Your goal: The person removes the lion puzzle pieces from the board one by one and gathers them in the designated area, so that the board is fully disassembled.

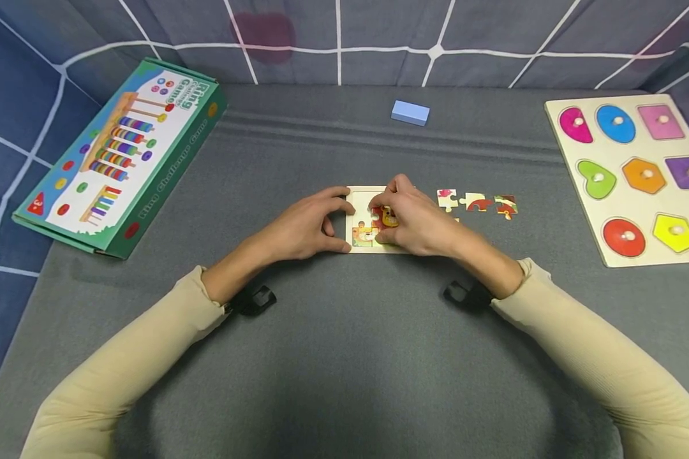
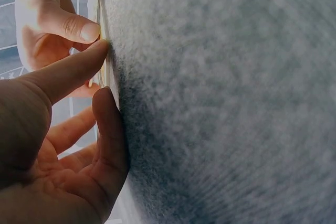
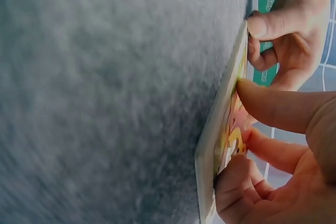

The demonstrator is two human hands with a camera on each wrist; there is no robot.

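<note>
A small wooden puzzle tray (image 1: 379,250) lies flat on the grey cloth. My left hand (image 1: 307,223) holds its left side, with the thumb near the front corner and fingers at the side and back corner. Over the tray, my right hand (image 1: 416,220) pinches a red-and-yellow puzzle piece (image 1: 388,217) with thumb and fingertips; the hand hides the tray's right part. Joined pieces (image 1: 363,236) sit in the front left of the tray. In the right wrist view, the right thumb (image 3: 273,106) touches the printed pieces, and the tray's edge (image 3: 207,156) shows.
Loose jigsaw pieces (image 1: 476,202) lie right of the tray. A blue block (image 1: 410,113) stands behind it. At left is a green game box (image 1: 120,156); at right, a shape board with knobbed pieces (image 1: 626,207). A checked curtain (image 1: 379,29) borders the back.
</note>
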